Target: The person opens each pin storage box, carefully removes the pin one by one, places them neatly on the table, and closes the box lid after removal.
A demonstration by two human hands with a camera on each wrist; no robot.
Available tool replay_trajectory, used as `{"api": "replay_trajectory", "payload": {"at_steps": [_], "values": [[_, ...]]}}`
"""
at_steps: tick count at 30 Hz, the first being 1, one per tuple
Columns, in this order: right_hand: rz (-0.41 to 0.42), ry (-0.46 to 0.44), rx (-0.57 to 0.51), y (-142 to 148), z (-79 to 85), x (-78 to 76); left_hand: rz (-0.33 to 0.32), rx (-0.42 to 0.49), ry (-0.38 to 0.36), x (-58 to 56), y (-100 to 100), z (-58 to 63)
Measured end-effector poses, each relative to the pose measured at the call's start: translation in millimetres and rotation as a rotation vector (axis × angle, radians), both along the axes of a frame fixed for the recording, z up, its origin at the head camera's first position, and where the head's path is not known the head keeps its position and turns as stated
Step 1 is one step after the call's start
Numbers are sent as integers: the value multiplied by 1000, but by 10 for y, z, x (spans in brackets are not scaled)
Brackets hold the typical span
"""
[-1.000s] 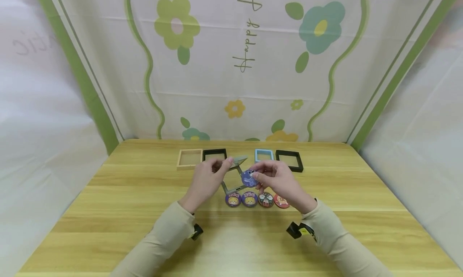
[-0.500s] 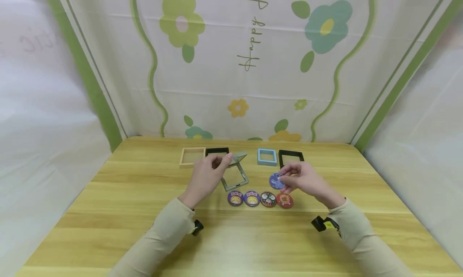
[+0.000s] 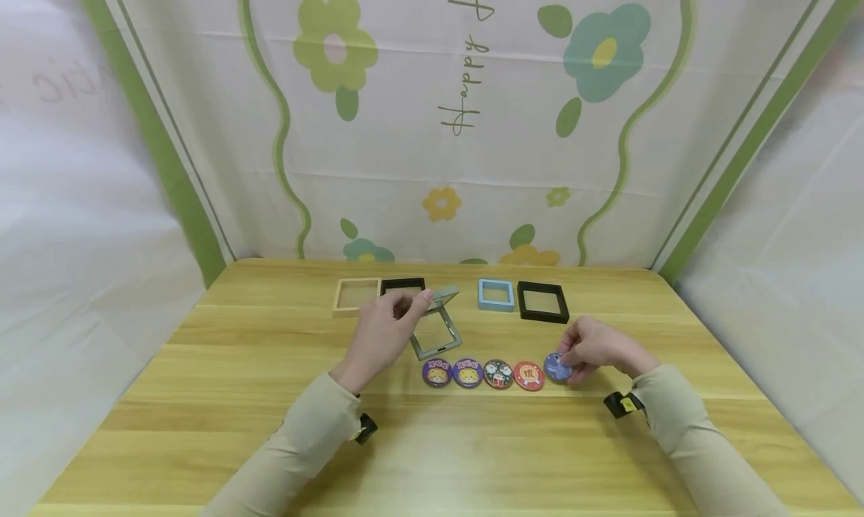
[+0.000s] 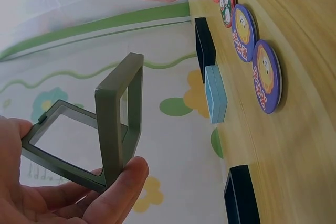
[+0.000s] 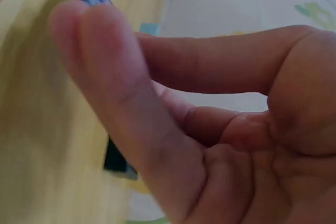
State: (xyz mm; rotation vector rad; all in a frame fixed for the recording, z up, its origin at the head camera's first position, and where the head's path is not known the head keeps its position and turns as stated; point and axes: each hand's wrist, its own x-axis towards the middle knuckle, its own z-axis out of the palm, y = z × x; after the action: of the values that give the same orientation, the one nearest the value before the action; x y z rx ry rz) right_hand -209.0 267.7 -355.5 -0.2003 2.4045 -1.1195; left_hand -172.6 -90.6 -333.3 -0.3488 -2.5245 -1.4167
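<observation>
My left hand (image 3: 385,333) grips an olive-green display frame (image 3: 437,350) by its raised lid. In the left wrist view the two halves of this frame (image 4: 108,129) stand apart at the hinge, with thumb and fingers on the rims. At the right end of a row of button badges, my right hand (image 3: 597,346) pinches a blue button badge (image 3: 556,368) by its right edge, low over the table. To its left lie a red badge (image 3: 529,376), a dark green one (image 3: 498,374) and two purple ones with yellow faces, including the leftmost purple badge (image 3: 437,372).
Along the back of the wooden table (image 3: 223,367) lie a beige frame (image 3: 337,299), a black frame (image 3: 403,283) partly behind my left hand, a light blue frame (image 3: 496,306) and another black frame (image 3: 544,317). A floral cloth (image 3: 391,149) hangs behind.
My right hand has carried the blue badge away from the olive-green frame, rightward and then down to the end of the badge row. My left hand keeps its hold on the frame.
</observation>
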Motion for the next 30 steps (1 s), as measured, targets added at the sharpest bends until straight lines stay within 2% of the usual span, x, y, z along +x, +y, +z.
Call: {"api": "replay_trajectory", "payload": {"at_steps": [4, 7, 14, 20, 25, 30], "values": [[7, 13, 111, 53, -67, -33, 3, 4, 1, 2, 7, -4], [24, 24, 155, 70, -95, -41, 3, 4, 4, 2, 12, -3], [52, 2, 167, 36, -116, -16, -4, -7, 10, 2, 20, -5], [38, -11, 186, 21, -120, -13, -12, -24, 14, -18, 15, -13], [37, 28, 229, 47, -75, -12, -26, 5, -32, -119, -15, -40], [30, 76, 249, 71, 16, 3, -70, -30, -72, -335, -58, -71]]}}
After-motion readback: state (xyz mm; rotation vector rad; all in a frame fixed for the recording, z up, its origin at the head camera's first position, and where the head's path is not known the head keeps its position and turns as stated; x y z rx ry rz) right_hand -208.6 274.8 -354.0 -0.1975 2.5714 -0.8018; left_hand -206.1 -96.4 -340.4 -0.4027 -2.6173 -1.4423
